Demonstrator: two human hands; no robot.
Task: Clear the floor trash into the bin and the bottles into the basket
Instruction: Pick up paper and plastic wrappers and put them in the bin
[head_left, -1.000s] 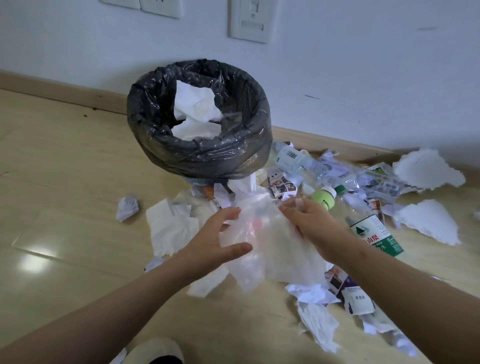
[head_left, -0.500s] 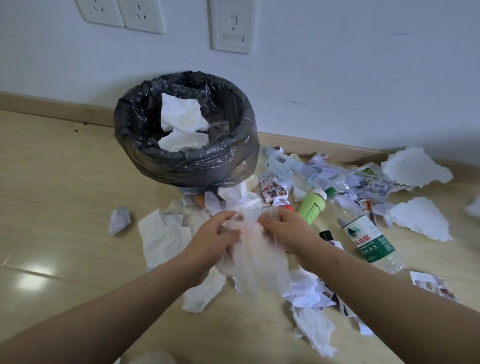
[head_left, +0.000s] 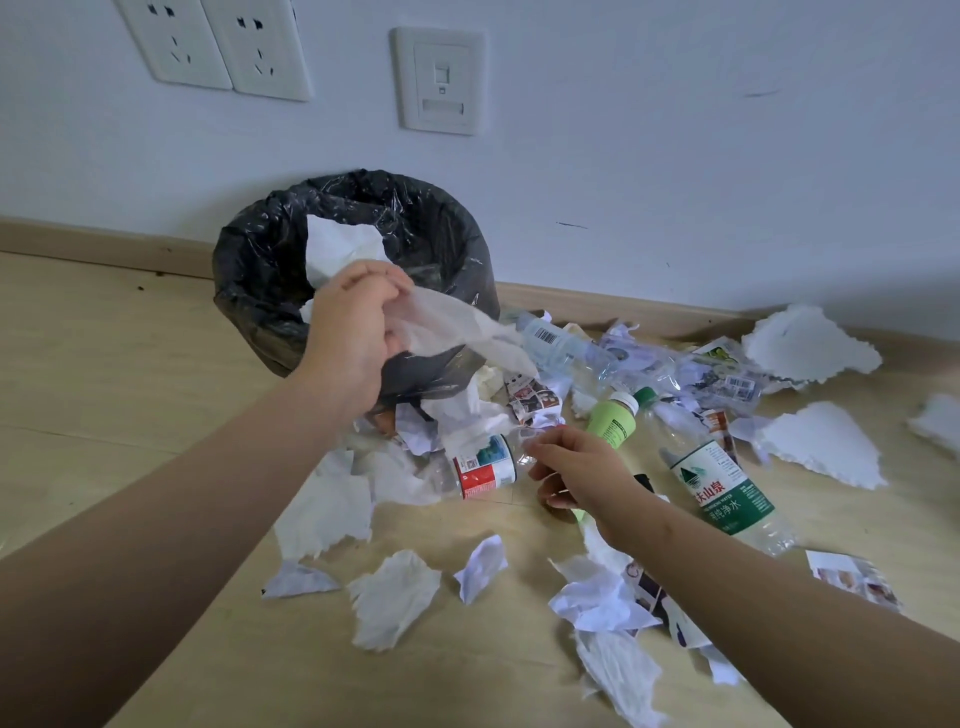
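- While the left hand (head_left: 353, 332) is raised in front of the bin (head_left: 260, 291), its grip is closed on a white tissue (head_left: 462, 332), with fingers and thumb curled round one end. The rest of the sheet trails to the right across the bin's near rim.
- The bin stands on the floor (head_left: 130, 389) against the wall and is lined with a black bag. Some white paper (head_left: 337, 249) lies inside it, partly hidden behind the left hand.
- The right hand (head_left: 576, 467) is low over the litter with its fingers curled, the fingertips at the clear end of a bottle with a red and white label (head_left: 485, 467). I cannot tell whether its grip holds that bottle or anything else.
- That bottle lies on its side just in front of the bin, half under crumpled paper.
- A light green bottle with a white cap (head_left: 613, 423) lies just beyond the right hand. A larger water bottle with a green label (head_left: 727, 493) lies on the floor to its right.
- A clear bottle with a barcode (head_left: 561, 345) lies beside the bin's right side, among crushed plastic and printed scraps.
- Between the two forearms and under the right one, torn white paper pieces (head_left: 395, 597) are scattered on the floor.
- Near the skirting at far right lie ragged white sheets (head_left: 810, 343).
- On the wall above are two sockets (head_left: 218, 47) and a switch plate (head_left: 441, 80).
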